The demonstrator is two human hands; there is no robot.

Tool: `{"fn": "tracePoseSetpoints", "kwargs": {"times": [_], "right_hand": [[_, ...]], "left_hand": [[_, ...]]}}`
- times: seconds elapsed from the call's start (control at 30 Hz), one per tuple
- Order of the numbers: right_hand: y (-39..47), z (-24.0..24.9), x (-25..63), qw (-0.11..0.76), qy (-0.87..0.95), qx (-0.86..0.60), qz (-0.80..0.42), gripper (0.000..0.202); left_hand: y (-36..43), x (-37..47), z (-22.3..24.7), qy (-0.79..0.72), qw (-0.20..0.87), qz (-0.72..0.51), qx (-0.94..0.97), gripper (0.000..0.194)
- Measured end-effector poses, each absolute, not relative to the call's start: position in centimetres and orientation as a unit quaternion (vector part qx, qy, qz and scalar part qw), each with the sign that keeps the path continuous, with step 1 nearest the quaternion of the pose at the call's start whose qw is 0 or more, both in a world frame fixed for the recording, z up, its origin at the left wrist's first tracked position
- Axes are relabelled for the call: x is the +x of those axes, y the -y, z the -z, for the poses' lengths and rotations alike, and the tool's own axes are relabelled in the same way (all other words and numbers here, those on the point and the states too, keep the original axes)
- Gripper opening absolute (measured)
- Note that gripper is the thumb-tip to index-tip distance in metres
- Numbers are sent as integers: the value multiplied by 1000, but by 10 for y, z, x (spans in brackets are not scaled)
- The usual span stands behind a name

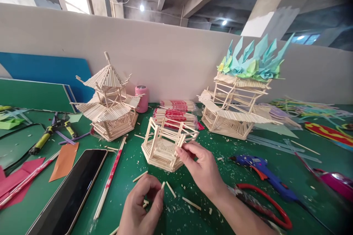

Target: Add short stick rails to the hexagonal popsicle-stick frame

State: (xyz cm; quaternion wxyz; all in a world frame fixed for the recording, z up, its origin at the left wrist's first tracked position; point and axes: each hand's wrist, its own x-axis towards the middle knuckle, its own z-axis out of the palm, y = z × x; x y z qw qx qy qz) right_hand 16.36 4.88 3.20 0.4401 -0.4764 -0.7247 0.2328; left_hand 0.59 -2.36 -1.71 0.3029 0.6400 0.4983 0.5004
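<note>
A small hexagonal frame of wooden sticks (160, 148), with a slatted floor and upright posts joined by top rails, stands on the green table in front of me. My right hand (200, 167) grips its near right post between thumb and fingers. Lower down, my left hand (145, 203) is closed, pinching a short piece of wooden stick (163, 184) between thumb and forefinger. Loose cut sticks lie around the hands, among them one piece (191, 203) below the right hand and another piece (171, 189) between the hands.
Behind stand a stick pagoda (110, 106) and a stick building (234, 106) topped with folded paper. Between them are bundled sticks (176, 117) and a pink jar (141, 99). A phone (71, 191) lies left; a blue glue gun (264, 176) and red-handled pliers (275, 205) lie right.
</note>
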Motion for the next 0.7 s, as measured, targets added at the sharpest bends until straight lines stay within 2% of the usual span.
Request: {"fn": "tracePoseSetpoints", "kwargs": {"times": [0.1, 0.3, 0.7], "right_hand": [[-50, -43, 163, 451, 702, -470, -288, 25], [-50, -48, 170, 434, 675, -465, -373, 28], [-69, -58, 179, 416, 632, -441, -483, 27]], "left_hand": [[27, 3, 6, -468, 240, -505, 685, 10], [27, -2, -12, -440, 41, -483, 756, 17], [15, 8, -31, -455, -82, -463, 757, 20]]}}
